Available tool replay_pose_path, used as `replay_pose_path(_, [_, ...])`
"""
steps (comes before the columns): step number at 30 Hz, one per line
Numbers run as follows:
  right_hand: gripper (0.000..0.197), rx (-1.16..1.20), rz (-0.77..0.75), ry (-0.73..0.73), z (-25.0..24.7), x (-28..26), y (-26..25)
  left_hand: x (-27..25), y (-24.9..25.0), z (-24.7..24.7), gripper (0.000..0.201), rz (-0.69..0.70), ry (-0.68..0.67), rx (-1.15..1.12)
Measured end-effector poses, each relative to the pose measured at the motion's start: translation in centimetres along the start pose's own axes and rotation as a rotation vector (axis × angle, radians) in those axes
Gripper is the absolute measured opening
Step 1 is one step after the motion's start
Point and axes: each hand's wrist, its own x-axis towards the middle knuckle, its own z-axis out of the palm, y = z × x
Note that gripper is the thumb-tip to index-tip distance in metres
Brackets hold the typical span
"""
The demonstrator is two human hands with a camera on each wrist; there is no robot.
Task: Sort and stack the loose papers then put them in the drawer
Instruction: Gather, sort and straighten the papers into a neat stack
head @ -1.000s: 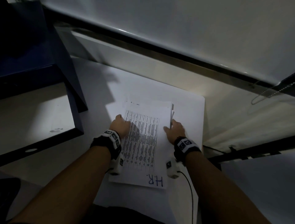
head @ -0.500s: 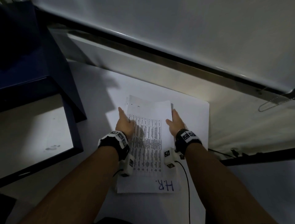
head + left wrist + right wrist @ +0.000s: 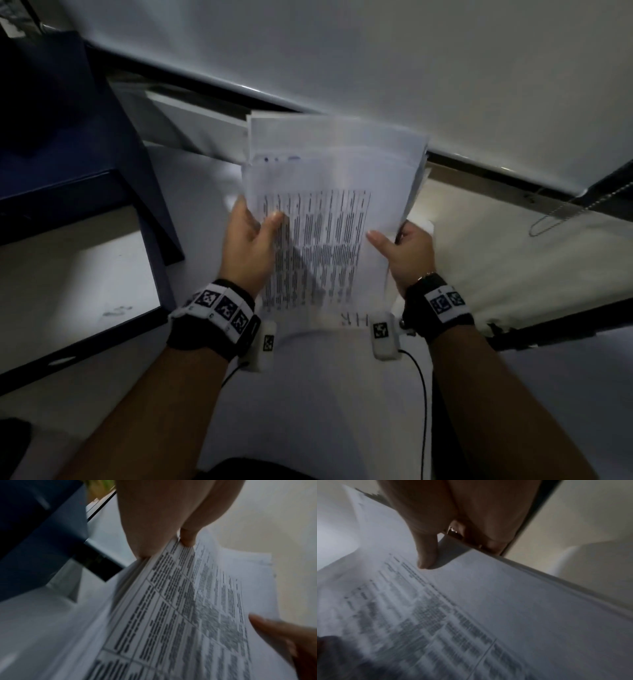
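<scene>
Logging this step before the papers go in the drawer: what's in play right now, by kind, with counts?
Hands: 2, left hand and right hand, each gripping a side edge of the stack
Paper stacks: 1, stack of papers, lifted off the white table; sheet count unreadable
Blue drawer units: 1, blue cabinet
Total: 4

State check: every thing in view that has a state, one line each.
Paper stack: lifted off the table, edges uneven at the top.
Left hand: grips the stack's left edge, thumb on top.
Right hand: grips the right edge, thumb on top.
Drawer: open, its visible part bare.
</scene>
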Motion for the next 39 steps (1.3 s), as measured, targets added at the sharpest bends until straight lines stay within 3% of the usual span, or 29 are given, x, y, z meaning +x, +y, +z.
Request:
replay_pose_path(2, [0.017,0.027,-0.12,0.05,0.1,-0.7,-2.8,-0.1,1.6,0.1,0.03,0.164,0.023,0.089])
replay_pose_path(4, [0.017,0.035,-0.159,0.071,0.7,-1.7,-3.7,-0.4,2.1,-0.1,0.04,0.237,0.048,0.166])
replay_pose_path(10, [0.054,0.103,-0.144,0.074,1.8,-3.3,-3.4,-0.5,0.3,-2.1,0.067,0.074,-0.04,0.04])
replay_pose_path(13, [0.058,0.133,-0.172,0.04,1.2,-3.2,-4.1,0.0,0.5,-2.3,0.073,0.036,-0.029,0.02])
replay_pose_path(16, [0.051,0.184,-0.183,0.045,1.2,-3.7,-5.3,0.2,0.8,-2.4,0.07,0.024,-0.021,0.013])
replay_pose_path(20, [0.042,0.369,-0.217,0.207,1.3,-3.6,-8.2,0.2,0.9,-2.4,0.059,0.022,-0.052,0.045])
replay_pose_path(27, [0.006,0.309,-0.161,0.329,2.4,-2.9,-9.9,0.7,0.5,-2.4,0.06,0.002,-0.044,-0.001])
replay_pose_path(34, [0.009,0.247,-0.175,0.368,2.8,-2.9,-10.2,1.2,0.4,-2.6,0.05,-0.016,-0.059,0.015])
replay_pose_path(39, [0.031,0.32,-0.16,0.341,2.9,-3.3,-10.1,1.3,0.8,-1.9,0.039,-0.03,-0.024,-0.023])
